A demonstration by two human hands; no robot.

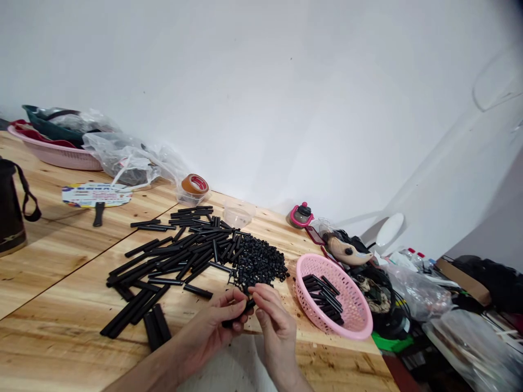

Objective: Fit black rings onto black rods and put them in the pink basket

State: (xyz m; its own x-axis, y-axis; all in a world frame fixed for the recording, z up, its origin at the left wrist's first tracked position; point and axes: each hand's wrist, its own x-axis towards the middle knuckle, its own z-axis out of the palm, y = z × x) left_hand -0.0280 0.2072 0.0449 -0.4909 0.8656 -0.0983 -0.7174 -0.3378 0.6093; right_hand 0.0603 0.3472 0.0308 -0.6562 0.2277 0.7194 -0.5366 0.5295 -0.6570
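My left hand [223, 321] is closed around a short black tube [227, 324], which lies slantwise across its fingers. My right hand [275, 318] meets the upper end of that tube, its thumb and fingertips drawn together; whatever they pinch is hidden. Just beyond the fingertips spreads a heap of small black pieces [261, 261]. To the left of it lies a loose pile of black tubes [183, 250] of differing lengths. A pink basket [300, 267] with several black tubes inside stands right of my right hand.
Tape [195, 184] and a clear plastic tub [238, 215] sit near the wall. A hand fan [97, 194], a dark bottle holder [10, 207] and a pink tray [61, 156] with bags occupy the left. A pink-lidded container [301, 215] and piled clutter [379, 288] stand right.
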